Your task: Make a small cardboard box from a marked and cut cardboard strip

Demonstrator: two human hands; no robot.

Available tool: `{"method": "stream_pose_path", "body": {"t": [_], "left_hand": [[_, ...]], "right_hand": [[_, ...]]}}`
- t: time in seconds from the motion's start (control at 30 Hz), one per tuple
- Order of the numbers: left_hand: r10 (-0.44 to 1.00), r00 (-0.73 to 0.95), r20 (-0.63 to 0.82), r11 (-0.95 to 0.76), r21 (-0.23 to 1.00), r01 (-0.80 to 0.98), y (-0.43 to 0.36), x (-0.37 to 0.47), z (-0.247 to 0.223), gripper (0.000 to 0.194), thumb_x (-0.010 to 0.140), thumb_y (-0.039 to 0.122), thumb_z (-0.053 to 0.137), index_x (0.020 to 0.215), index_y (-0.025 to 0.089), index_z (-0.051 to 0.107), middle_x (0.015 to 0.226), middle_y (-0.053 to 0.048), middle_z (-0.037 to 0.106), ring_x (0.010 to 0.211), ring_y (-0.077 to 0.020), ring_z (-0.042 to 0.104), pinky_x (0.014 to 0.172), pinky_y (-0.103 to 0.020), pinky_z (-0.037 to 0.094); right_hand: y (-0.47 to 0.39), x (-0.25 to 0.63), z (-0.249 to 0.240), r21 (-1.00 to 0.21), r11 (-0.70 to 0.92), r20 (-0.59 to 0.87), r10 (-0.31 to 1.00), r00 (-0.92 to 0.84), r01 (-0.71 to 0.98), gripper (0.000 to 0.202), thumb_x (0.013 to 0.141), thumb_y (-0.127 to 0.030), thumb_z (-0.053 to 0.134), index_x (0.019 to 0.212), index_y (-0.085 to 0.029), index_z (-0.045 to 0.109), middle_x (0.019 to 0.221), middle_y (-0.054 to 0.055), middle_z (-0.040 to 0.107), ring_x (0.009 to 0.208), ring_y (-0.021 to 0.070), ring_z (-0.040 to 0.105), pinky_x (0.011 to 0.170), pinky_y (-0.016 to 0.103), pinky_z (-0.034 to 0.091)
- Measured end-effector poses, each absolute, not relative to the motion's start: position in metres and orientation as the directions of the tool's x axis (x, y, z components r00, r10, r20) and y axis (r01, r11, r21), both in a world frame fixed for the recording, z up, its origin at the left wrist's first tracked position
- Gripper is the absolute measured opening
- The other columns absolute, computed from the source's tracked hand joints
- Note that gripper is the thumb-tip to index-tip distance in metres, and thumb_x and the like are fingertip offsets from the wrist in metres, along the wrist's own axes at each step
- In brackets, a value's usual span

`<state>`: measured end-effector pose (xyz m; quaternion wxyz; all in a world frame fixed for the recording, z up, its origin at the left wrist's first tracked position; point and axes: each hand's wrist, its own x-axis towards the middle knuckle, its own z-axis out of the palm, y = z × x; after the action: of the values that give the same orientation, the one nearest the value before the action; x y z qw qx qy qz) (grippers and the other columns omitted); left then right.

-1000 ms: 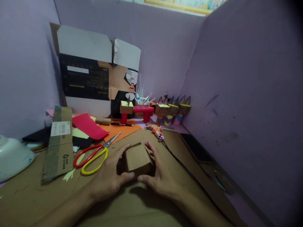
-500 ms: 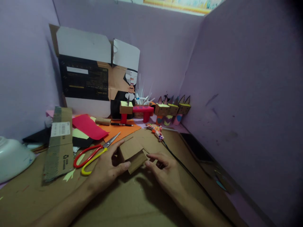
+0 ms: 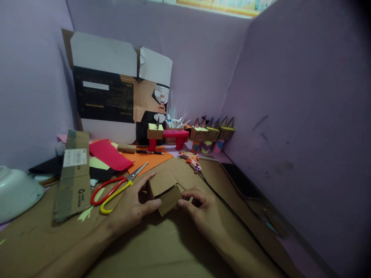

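Observation:
A small brown cardboard box (image 3: 164,183) with a front flap is held above the cardboard-covered table. My left hand (image 3: 133,208) grips its left side, the thumb lying on the flap and the fingers behind. At the right edge of the flap, my right hand (image 3: 203,205) pinches with thumb and index finger; its other fingers are curled. A dark gap shows between the flap and the top of the box.
Scissors (image 3: 116,190) lie left of my hands, beside a taped cardboard strip (image 3: 75,177). A patterned glue gun (image 3: 191,160) with a black cord (image 3: 228,208) lies to the right. Behind stand cardboard animal figures (image 3: 199,134); a white bowl (image 3: 17,195) is far left.
My right hand has closed in on the flap's right edge. The flap has tilted downward a little, and the gap above it looks wider.

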<state>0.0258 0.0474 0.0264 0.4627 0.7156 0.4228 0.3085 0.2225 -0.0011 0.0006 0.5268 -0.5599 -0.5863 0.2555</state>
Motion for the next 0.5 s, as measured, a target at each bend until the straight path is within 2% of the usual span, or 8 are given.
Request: {"method": "stream_pose_path", "body": {"t": [0.13,0.23,0.37,0.5], "left_hand": [[0.873,0.478,0.099,-0.267,0.917,0.296,0.051,0.022,0.027,0.080,0.070,0.046,0.063,0.136,0.014,0.032,0.137,-0.016,0.043,0.120,-0.0315,0.045,0.095,-0.045,0.042],[0.865,0.474,0.164,-0.364,0.856,0.367,0.051,0.018,0.028,0.081,0.068,0.047,0.066,0.136,0.016,0.034,0.141,-0.014,0.038,0.128,-0.0319,0.035,0.103,-0.048,0.032],[0.857,0.496,0.142,-0.403,0.783,0.473,0.046,0.017,0.029,0.075,0.072,0.046,0.062,0.137,0.020,0.033,0.139,-0.011,0.041,0.125,-0.0291,0.039,0.103,-0.047,0.031],[0.836,0.527,0.154,-0.465,0.708,0.531,0.040,0.023,0.029,0.064,0.075,0.037,0.059,0.134,0.023,0.039,0.134,-0.008,0.048,0.122,-0.0269,0.043,0.102,-0.045,0.033]], "right_hand": [[0.001,0.225,0.005,-0.919,0.251,0.314,0.932,0.180,0.305,0.005,0.066,-0.022,0.066,0.063,-0.020,0.070,0.064,0.001,0.063,0.058,0.0138,0.053,0.053,0.024,0.041],[0.002,0.225,0.004,-0.941,0.219,0.269,0.946,0.180,0.258,0.008,0.064,-0.026,0.067,0.061,-0.019,0.070,0.062,0.001,0.062,0.052,0.0121,0.050,0.047,0.023,0.039],[0.001,0.223,-0.001,-0.972,0.072,0.114,0.976,0.184,0.225,0.017,0.065,-0.031,0.064,0.066,-0.015,0.070,0.064,0.002,0.062,0.040,0.0080,0.044,0.039,0.021,0.036],[-0.001,0.224,-0.009,-0.949,-0.011,0.038,0.988,0.149,0.314,0.018,0.069,-0.029,0.060,0.068,-0.015,0.071,0.060,0.002,0.064,0.040,0.0087,0.045,0.040,0.021,0.036]]}}
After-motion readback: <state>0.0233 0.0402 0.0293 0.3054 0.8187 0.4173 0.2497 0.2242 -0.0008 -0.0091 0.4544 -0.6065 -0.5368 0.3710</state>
